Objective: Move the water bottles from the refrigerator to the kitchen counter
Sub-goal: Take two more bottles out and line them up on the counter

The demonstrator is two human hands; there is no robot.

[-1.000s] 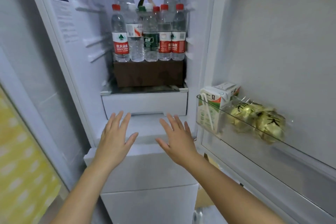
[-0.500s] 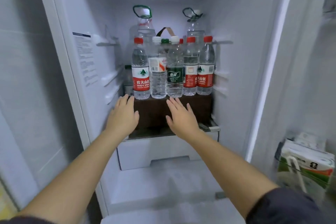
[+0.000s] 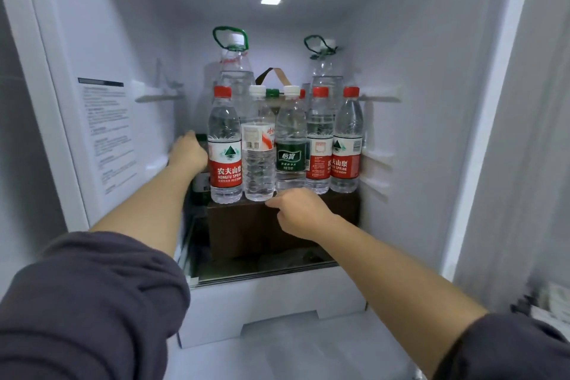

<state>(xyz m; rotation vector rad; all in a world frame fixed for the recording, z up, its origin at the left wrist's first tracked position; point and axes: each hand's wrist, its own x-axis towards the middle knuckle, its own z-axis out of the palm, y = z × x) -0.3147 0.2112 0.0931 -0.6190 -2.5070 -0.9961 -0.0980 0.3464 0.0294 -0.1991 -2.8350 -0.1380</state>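
Observation:
Several small water bottles stand in a row on a brown box (image 3: 246,225) inside the refrigerator. From the left: a red-label bottle (image 3: 225,148), a white-cap bottle (image 3: 258,160), a green-label bottle (image 3: 290,148) and two more red-label bottles (image 3: 319,148) (image 3: 347,145). Two large jugs with green handles (image 3: 233,71) (image 3: 324,71) rise behind them. My left hand (image 3: 188,153) is against the left side of the leftmost bottle, its fingertips hidden behind it. My right hand (image 3: 300,213) hovers at the box's top edge below the green-label bottle, fingers loosely bent with nothing in them.
The refrigerator's white side walls (image 3: 123,102) close in on both sides, with shelf rails (image 3: 376,99) sticking out. A glass shelf (image 3: 262,268) and a white drawer (image 3: 271,302) lie under the box. A dark item (image 3: 199,188) sits left of the box. The door shelf (image 3: 549,302) is at the lower right.
Both hands have moved up and deeper into the fridge. The left hand went from the box front to the left bottle's side. The right hand's fingers have curled at the box's top edge.

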